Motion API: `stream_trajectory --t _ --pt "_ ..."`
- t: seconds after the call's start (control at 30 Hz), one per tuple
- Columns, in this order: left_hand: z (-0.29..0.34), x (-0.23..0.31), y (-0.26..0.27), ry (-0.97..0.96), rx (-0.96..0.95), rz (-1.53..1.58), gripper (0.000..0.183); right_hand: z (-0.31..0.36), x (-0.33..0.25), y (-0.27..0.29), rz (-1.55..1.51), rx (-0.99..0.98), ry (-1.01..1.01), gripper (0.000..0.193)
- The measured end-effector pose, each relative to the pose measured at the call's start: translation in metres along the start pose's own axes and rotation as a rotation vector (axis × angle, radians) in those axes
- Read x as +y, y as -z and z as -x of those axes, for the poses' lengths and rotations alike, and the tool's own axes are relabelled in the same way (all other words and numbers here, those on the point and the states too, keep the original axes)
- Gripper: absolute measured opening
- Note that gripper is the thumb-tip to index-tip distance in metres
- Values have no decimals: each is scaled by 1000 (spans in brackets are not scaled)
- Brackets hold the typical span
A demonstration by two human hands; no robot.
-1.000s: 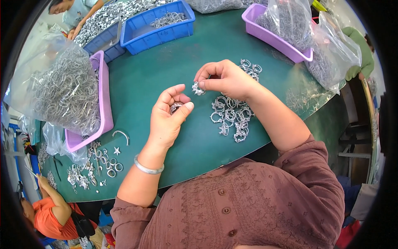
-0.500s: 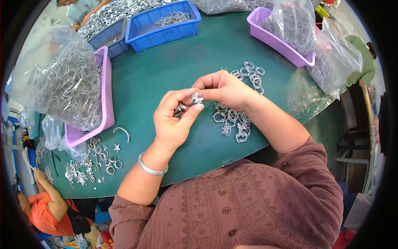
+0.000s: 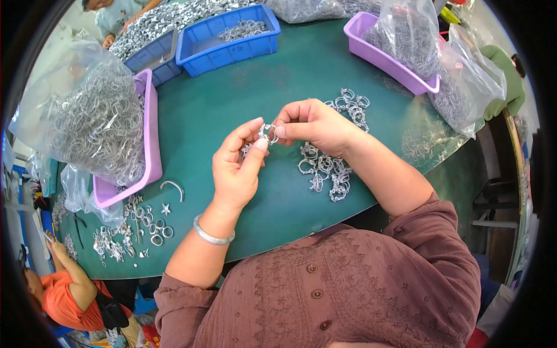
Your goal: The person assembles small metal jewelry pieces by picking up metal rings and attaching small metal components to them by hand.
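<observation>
In front of my body, over the green table, my left hand [image 3: 235, 168] is closed around some small silvery metal pieces, mostly hidden by its fingers. A silver ring [image 3: 268, 134] stands between the two hands, its round band facing up at me. My right hand [image 3: 313, 126] pinches this ring's right edge with thumb and forefinger, while the left thumb and fingers are at its other side. Below and beyond my right wrist lies a pile of silver rings [image 3: 325, 169]. Near the table's left edge are loose rings and small ornaments [image 3: 119, 240], among them a star [image 3: 166, 209].
A lilac basket [image 3: 152, 133] with a bulging bag of rings [image 3: 98, 119] stands at left. Blue bins [image 3: 229, 55] are at the back, and another lilac basket [image 3: 400, 69] with bagged rings is at right. A person in orange [image 3: 72, 296] sits at lower left.
The ring between my hands has turned so its round opening now shows. My left fingers have loosened and shifted slightly; my right hand has barely moved.
</observation>
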State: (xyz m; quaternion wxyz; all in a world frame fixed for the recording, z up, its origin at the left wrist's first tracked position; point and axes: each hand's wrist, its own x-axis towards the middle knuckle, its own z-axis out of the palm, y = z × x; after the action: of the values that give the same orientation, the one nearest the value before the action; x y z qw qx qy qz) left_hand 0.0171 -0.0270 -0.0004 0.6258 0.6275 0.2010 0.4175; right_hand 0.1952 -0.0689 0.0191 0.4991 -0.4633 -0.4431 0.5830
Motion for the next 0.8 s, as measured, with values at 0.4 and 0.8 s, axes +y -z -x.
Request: stream_trajectory --t 0.4,0.8 --pt "-6 -2 6 237 76 239 25 2 -6 2 -67 -25 9 10" --pt "-6 -2 7 236 45 242 26 2 -4 0 -91 -16 20 20"
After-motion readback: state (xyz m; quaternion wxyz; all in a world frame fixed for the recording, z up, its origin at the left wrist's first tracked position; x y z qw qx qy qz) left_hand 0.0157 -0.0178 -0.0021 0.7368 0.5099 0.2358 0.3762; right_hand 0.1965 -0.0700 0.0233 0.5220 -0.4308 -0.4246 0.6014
